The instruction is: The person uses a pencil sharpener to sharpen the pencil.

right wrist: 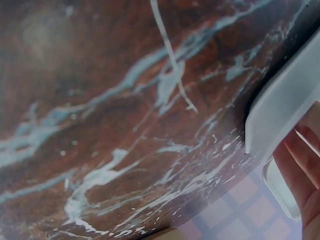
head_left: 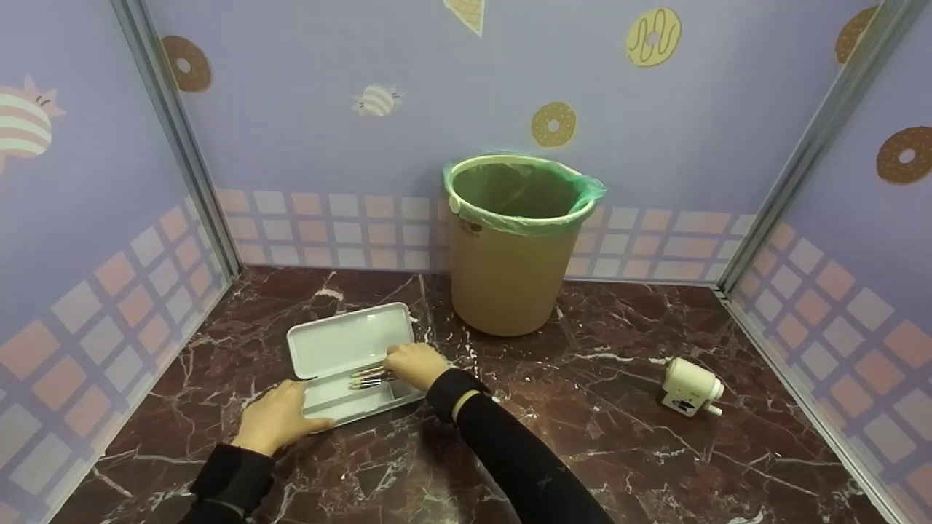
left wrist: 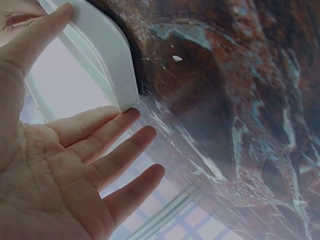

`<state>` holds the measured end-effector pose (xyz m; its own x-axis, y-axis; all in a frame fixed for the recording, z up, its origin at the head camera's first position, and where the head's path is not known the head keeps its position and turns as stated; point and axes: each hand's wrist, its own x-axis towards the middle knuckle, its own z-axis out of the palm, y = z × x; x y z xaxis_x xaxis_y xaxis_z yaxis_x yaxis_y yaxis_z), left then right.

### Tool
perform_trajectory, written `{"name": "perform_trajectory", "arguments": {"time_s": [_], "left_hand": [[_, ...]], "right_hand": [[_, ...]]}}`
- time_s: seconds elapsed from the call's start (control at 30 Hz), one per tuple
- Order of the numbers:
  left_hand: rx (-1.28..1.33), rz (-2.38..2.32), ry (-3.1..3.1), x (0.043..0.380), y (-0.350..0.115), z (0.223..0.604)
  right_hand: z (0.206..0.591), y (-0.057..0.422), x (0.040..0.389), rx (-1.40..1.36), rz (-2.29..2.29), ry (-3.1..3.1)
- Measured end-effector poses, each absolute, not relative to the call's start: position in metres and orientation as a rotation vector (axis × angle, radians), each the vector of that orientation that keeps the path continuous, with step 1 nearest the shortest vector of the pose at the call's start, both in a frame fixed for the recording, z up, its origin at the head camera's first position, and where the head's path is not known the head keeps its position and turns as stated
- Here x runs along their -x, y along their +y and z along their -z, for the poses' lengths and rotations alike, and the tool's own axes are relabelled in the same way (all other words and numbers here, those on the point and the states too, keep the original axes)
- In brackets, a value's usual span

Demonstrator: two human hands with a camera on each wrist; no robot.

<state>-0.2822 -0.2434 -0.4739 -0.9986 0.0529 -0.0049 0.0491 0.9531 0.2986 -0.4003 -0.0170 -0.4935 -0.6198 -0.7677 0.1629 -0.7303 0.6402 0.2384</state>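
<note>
A white pencil case (head_left: 349, 409) lies with its lid (head_left: 349, 340) tipped back. Slim pencils (head_left: 370, 377), some light wood and some dark, lie in its tray. My left hand (head_left: 277, 416) touches the case's left end, thumb along the front edge; the left wrist view shows its fingers nearly straight at the corner. Over the right part of the case, my right hand (head_left: 416, 365) has its fingers curled down on the right ends of the pencils. Its fingertips are hidden behind the case wall (right wrist: 285, 97) in the right wrist view.
A tan bin (head_left: 513, 280) with a green liner stands against the back wall. To the right sits a cream pencil sharpener (head_left: 690, 387) with a crank. White crumbs (head_left: 473, 356) are scattered on the dark marbled surface. Patterned walls enclose three sides.
</note>
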Motion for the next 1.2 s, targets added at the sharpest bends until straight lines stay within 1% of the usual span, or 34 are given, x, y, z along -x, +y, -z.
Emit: {"name": "perform_trajectory", "arguments": {"time_s": [0.4,0.7,1.0,1.2], "left_hand": [[-0.081,-0.502,3.09,0.281,-0.241,0.472],[-0.114,-0.562,3.09,0.281,-0.24,0.472],[-0.119,-0.605,3.103,0.281,-0.242,0.473],[-0.114,-0.6,3.093,0.281,-0.242,0.473]], "right_hand": [[0.492,-0.011,0.399,-1.221,0.217,-2.638],[0.486,-0.001,0.394,-1.197,0.053,-2.635],[0.48,0.022,0.384,-1.213,-0.074,-2.592],[0.474,0.051,0.373,-1.192,-0.281,-2.601]]}}
